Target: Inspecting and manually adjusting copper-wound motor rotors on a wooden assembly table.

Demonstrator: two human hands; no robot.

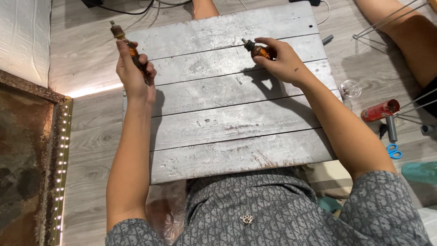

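Observation:
My left hand (133, 73) grips a slim amber bottle (124, 40) with a small metal top, held tilted up and to the left over the left edge of a grey wooden plank board (227, 123). My right hand (282, 59) closes around a second small amber bottle (257, 49) with a dark tip pointing left, raised just above the far part of the board. The two hands are well apart, and nothing lies on the planks between them.
On the floor to the right lie a clear round lid (350, 88), a red can (380, 110), a grey tube (391, 128) and blue-handled scissors (394, 151). A person's bare leg (409, 36) and wire rods are at the top right. A light strip (61, 168) runs along the left.

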